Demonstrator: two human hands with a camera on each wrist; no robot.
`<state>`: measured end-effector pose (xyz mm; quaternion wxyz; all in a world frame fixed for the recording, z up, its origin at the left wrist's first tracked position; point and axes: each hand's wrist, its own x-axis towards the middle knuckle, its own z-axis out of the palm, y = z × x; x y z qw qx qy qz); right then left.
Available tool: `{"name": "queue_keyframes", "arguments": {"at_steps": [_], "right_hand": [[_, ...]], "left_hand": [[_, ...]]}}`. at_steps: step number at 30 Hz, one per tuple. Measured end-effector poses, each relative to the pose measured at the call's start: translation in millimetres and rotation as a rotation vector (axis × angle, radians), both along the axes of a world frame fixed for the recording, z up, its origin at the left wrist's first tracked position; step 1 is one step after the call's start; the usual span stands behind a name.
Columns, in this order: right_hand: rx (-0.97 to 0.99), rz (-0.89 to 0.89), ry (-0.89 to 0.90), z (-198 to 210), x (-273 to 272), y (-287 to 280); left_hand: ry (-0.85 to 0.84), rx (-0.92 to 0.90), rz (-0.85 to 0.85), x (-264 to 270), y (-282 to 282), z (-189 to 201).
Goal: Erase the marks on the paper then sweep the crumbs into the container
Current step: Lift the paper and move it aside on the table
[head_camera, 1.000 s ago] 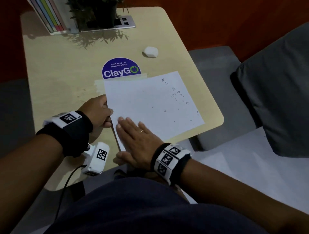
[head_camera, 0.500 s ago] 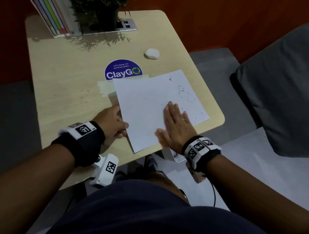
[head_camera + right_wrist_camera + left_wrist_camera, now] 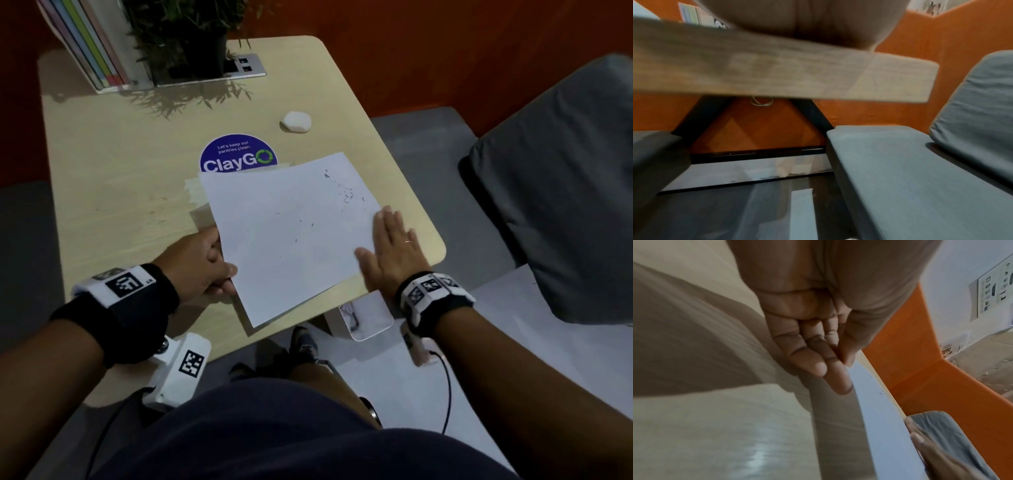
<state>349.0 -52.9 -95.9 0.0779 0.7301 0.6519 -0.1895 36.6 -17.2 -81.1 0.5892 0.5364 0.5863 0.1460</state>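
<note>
A white sheet of paper point(image 3: 291, 236) lies askew on the wooden table point(image 3: 130, 192), its left edge lifted. Dark eraser crumbs point(image 3: 346, 195) are scattered near its far right corner. My left hand point(image 3: 205, 263) pinches the paper's left edge between thumb and fingers point(image 3: 818, 363); the paper point(image 3: 875, 402) shows edge-on in the left wrist view. My right hand point(image 3: 390, 250) lies flat and open at the paper's right edge, close to the table's near right corner. A white eraser point(image 3: 296, 121) rests farther back. A white container point(image 3: 368, 317) stands below the table's front edge.
A round purple ClayGo sticker point(image 3: 238, 154) is behind the paper. Books point(image 3: 85, 44), a potted plant point(image 3: 185, 37) and a metal socket plate point(image 3: 245, 65) line the far edge. A grey cushioned seat point(image 3: 565, 192) is to the right, seen also as the seat point(image 3: 920, 170) under the table edge point(image 3: 797, 78).
My right hand has swept from the paper's near left corner across to its right edge, pushing crumbs right. My left hand has lifted and turned the paper's left side.
</note>
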Motion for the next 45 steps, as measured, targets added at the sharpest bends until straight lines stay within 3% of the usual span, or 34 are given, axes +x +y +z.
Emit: {"name": "queue_keyframes", "arguments": {"at_steps": [2, 6, 9, 12, 20, 23, 27, 30, 36, 41, 45], "right_hand": [[0.01, 0.006, -0.02, 8, -5, 10], [-0.022, 0.453, 0.096, 23, -95, 15], [-0.053, 0.558, 0.153, 10, -138, 7], [-0.032, 0.48, 0.094, -6, -120, 17], [0.046, -0.056, 0.01, -4, -19, 38], [0.07, 0.106, 0.002, 6, -51, 50], [-0.026, 0.322, 0.188, 4, -115, 46], [-0.043, 0.296, 0.127, -2, -108, 45], [-0.078, -0.036, 0.045, 8, -51, 47], [-0.039, 0.217, 0.124, 18, -106, 50], [-0.084, 0.215, 0.094, 1, -101, 49]], "left_hand": [[0.031, -0.002, -0.009, -1, -2, 2], [0.064, 0.006, -0.023, -3, -4, 9], [0.077, 0.044, -0.028, -6, -5, 14], [0.103, 0.066, -0.053, -11, -7, 19], [0.107, 0.129, -0.089, -20, -8, 28], [0.181, 0.151, -0.106, -27, -5, 26], [0.217, 0.141, -0.11, -35, -5, 24], [0.218, 0.145, -0.113, -41, -7, 24], [0.247, 0.186, -0.148, -44, -7, 25], [0.357, 0.26, -0.215, -43, -4, 26], [0.355, 0.265, -0.206, -47, -5, 25]]}}
